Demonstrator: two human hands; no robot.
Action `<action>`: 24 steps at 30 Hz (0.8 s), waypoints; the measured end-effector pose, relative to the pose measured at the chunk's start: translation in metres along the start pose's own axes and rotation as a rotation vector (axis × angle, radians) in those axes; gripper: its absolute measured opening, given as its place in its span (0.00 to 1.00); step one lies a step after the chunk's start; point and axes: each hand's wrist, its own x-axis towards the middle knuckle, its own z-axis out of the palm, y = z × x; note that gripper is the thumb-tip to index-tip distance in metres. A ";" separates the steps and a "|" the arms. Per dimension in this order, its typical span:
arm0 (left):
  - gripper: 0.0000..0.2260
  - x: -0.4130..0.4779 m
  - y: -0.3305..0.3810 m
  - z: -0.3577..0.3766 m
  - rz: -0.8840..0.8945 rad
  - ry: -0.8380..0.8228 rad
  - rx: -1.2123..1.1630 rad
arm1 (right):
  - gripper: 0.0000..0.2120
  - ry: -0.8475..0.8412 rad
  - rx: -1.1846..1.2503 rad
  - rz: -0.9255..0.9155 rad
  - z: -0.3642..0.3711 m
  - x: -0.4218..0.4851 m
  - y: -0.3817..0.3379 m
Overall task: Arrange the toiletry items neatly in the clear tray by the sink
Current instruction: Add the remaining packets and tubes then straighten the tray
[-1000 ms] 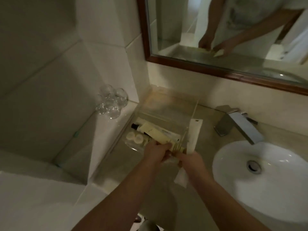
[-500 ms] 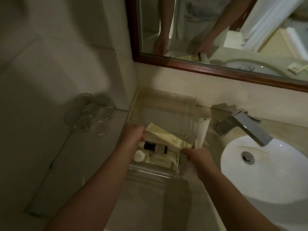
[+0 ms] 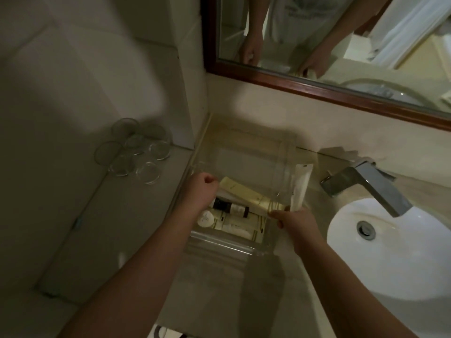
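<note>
Cream tube [image 3: 246, 192] — we're pinching its ends, left hand [image 3: 200, 193] and right hand [image 3: 296, 223] both closed, over clear tray [image 3: 219, 242] front; risking knocking dark bottle [image 3: 230, 208] askew.

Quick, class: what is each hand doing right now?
Left hand: closed on one end of the cream tube.
Right hand: pinching the tube's other end.

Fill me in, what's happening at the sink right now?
A person is sorting toiletries in a clear tray on the counter beside the sink. The left hand and right hand each hold an end of a long cream tube, which lies diagonally over the other items. Under it lie a dark-capped bottle, a round white piece and more pale tubes. A white sachet leans at the tray's right wall, by the right hand.
</note>
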 end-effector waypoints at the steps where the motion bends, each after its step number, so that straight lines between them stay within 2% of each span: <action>1: 0.05 0.000 0.001 0.000 0.004 -0.004 0.025 | 0.13 0.026 -0.024 -0.032 0.005 0.004 -0.002; 4: 0.10 -0.001 0.005 0.001 0.039 -0.010 0.117 | 0.17 0.120 -0.143 -0.134 0.019 0.013 -0.007; 7: 0.12 -0.005 0.007 0.005 0.113 -0.031 0.192 | 0.16 0.175 -0.322 -0.202 0.030 0.018 -0.013; 11: 0.15 -0.016 0.008 0.015 0.410 -0.126 0.575 | 0.17 0.232 -0.495 -0.229 0.038 0.017 -0.015; 13: 0.18 -0.020 0.008 0.021 0.496 -0.205 0.707 | 0.17 0.243 -0.538 -0.235 0.039 0.017 -0.016; 17: 0.22 -0.020 0.005 0.025 0.497 -0.283 0.884 | 0.18 0.243 -0.558 -0.295 0.032 0.014 -0.019; 21: 0.26 -0.020 0.003 0.026 0.418 -0.376 0.983 | 0.16 0.146 -0.593 -0.433 0.021 0.005 -0.018; 24: 0.28 -0.022 0.004 0.027 0.345 -0.380 1.060 | 0.15 0.055 -0.676 -0.527 0.011 -0.007 -0.019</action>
